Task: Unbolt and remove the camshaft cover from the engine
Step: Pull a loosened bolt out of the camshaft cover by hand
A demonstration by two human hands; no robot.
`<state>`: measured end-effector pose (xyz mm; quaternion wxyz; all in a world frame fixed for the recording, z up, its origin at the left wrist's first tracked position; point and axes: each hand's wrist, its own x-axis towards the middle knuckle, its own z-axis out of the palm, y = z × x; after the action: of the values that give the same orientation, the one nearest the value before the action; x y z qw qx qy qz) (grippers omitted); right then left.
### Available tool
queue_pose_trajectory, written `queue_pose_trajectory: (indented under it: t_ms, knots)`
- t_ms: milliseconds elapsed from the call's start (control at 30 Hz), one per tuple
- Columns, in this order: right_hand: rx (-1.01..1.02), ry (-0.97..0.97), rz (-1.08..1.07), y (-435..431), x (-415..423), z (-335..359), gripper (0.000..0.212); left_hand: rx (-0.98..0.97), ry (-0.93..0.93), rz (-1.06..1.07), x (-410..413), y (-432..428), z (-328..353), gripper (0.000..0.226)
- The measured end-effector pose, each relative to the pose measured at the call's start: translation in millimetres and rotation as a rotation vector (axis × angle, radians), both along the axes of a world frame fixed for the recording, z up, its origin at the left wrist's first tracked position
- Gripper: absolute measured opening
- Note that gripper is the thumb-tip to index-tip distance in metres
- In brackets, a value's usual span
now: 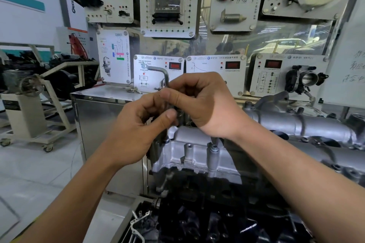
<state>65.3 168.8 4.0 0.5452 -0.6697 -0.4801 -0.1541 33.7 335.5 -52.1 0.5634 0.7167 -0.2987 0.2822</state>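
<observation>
Training panels (169, 2) behind, camshaft cover (193, 144) still seated on engine (217, 213) — right hand (205, 102) curled round hex key (165, 77), left hand (138, 130) pinching its shaft, unbolting unfinished.

Silver camshaft cover (194, 144) sits on engine (213, 191); hex key (165, 74) upright (maybe engaged).

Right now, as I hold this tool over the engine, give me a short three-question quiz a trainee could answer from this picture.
1. True or false: the right hand grips the L-shaped key.
2. Which way does the key's short arm point? A) toward the person's left B) toward the person's right C) straight down
3. Fill in: the left hand pinches near the key's ____ end.
Key: 1 true; 2 A; 3 lower.
</observation>
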Motion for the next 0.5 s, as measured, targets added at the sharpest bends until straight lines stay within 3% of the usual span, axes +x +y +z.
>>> queue_pose_trajectory:
  t_ms: [133,267,500]
  knots:
    - [-0.098,-0.014,-0.001,-1.0,-0.7,0.2,0.014,-0.123,0.044,-0.198,-1.7,3.6,-2.6,0.032]
    - [-0.141,-0.028,0.02,0.4,-1.5,0.3,0.017,-0.119,-0.006,-0.119,-2.0,1.2,-3.0,0.022]
    - [0.005,-0.066,-0.053,0.7,-4.5,0.1,0.011,-0.228,-0.051,-0.04,2.1,-10.7,-6.2,0.022]
